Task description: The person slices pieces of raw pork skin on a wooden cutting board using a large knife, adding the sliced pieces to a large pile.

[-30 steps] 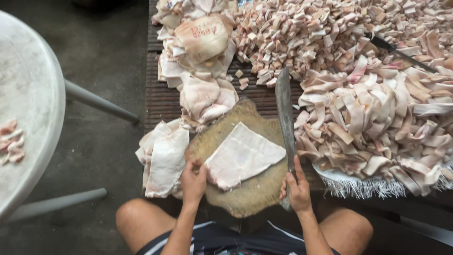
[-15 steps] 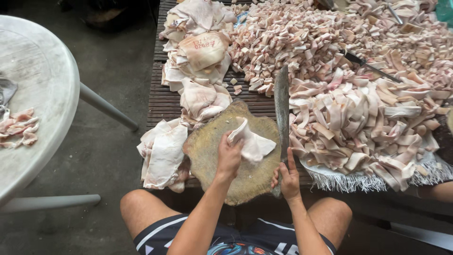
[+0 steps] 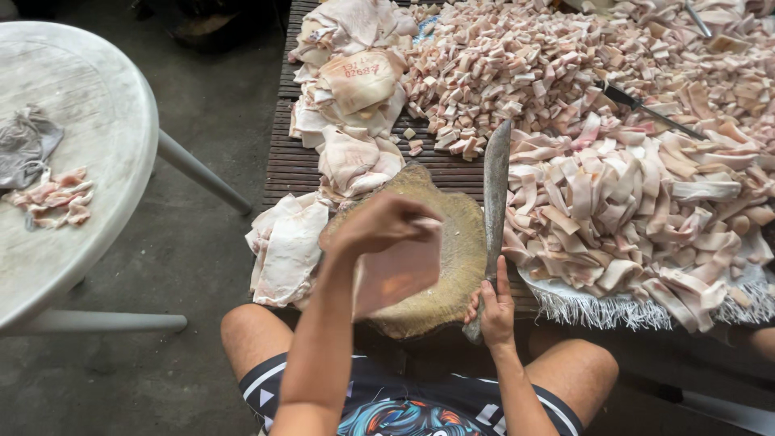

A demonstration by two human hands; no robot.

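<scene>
Pale slab [image 3: 395, 274], seemingly over board [image 3: 460, 242]

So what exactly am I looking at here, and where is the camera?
No machine here: a seated person works with bare hands, and the camera sits on their head, looking down. The left hand lifts a flat pale slab of pork skin above a round wooden chopping block. The right hand grips the handle of a long cleaver, whose blade rests along the block's edge. On the slatted bench lie uncut slabs, a heap of cut strips and small cubes. A white round table stands to the left.
</scene>
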